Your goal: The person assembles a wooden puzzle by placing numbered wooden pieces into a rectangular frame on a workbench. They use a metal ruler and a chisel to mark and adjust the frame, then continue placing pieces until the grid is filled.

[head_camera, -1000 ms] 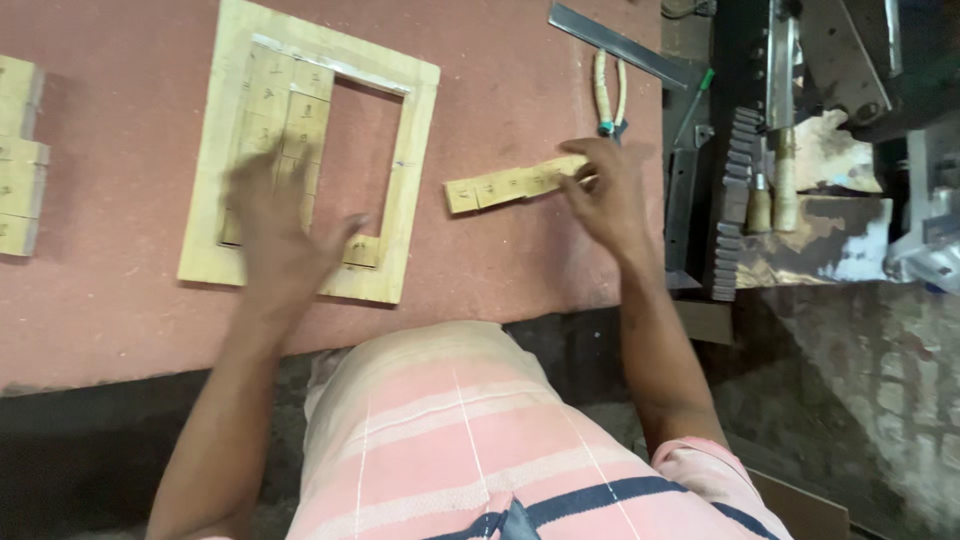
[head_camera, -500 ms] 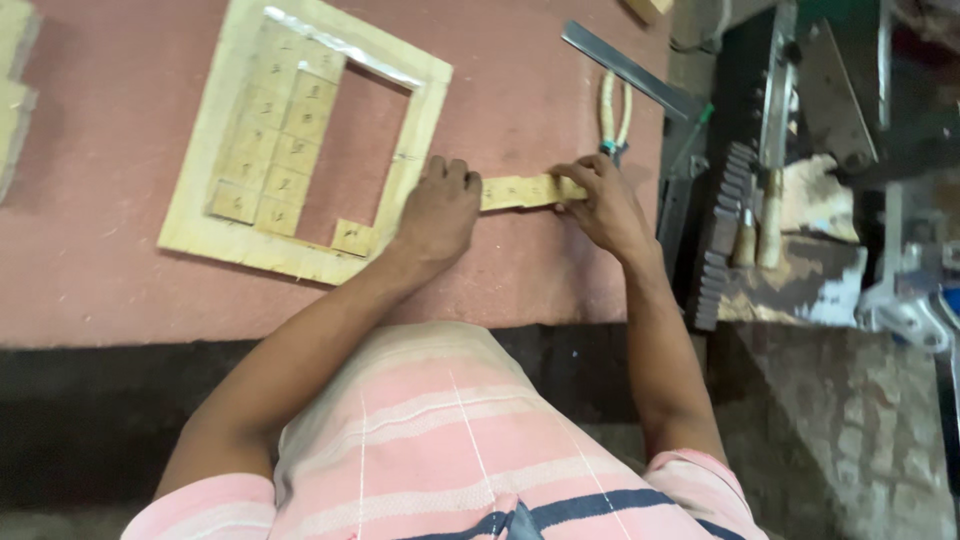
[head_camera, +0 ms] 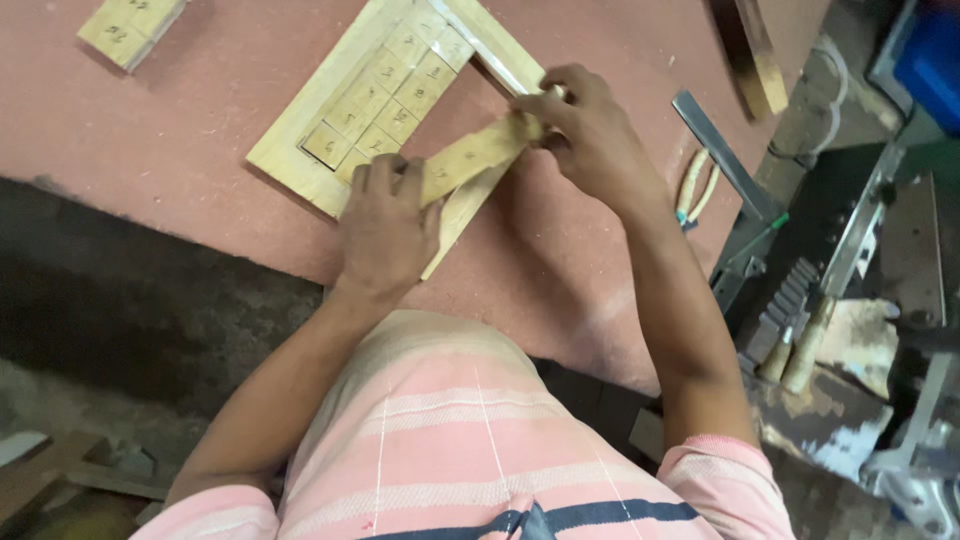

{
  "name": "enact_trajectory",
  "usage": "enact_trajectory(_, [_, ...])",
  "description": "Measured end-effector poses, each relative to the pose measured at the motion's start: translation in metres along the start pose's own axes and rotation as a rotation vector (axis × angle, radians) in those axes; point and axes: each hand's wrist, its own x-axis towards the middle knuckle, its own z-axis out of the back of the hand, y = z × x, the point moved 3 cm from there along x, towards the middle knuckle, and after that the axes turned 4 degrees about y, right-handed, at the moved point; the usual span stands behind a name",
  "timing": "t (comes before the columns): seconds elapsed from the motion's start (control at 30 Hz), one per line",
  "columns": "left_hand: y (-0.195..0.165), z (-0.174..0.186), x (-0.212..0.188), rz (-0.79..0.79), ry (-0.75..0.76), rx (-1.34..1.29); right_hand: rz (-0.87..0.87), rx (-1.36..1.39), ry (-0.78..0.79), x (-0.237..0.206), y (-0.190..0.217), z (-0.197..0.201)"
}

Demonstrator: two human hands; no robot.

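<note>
While both hands grip one narrow wooden strip (head_camera: pixel 478 152), that strip lies slantwise over the lower right corner of a single pale wooden frame (head_camera: pixel 300 125) on the reddish table (head_camera: pixel 150 130). The left hand (head_camera: pixel 385 228) presses flat on the strip's lower end, fingers spread over it and onto the frame's edge. The right hand (head_camera: pixel 592 135) pinches the strip's upper end between thumb and fingers, just where it meets the frame's right rail. The two hands are apart, one at each end of the strip, both closed on it.

Inside the frame sit small wooden blocks (head_camera: pixel 385 95) in two rows, each with a mark on top; roughly ten show, though the hands hide some, so an exact count cannot be told. The rest of the frame's opening, toward the upper right, is mostly hidden behind the right hand.

At the table's top left corner lies one more short wooden piece (head_camera: pixel 130 25) with marks, well apart from the frame. To the right of the right forearm lies one pair of pliers (head_camera: pixel 695 188) with pale handles, just beside a grey metal square (head_camera: pixel 725 160). Further right, off the table's edge, two wooden tool handles (head_camera: pixel 795 350) stand side by side near dark toothed metal parts (head_camera: pixel 785 305).
</note>
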Motion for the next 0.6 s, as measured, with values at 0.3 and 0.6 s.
enact_trajectory(0.3, [0.026, 0.008, -0.005, 0.239, 0.023, 0.077, 0.150, 0.004, 0.169, 0.077, 0.004, -0.037])
enact_trajectory(0.6, [0.022, 0.005, -0.009, 0.279, 0.026, 0.059, 0.191, -0.074, 0.191, 0.078, 0.002, -0.041])
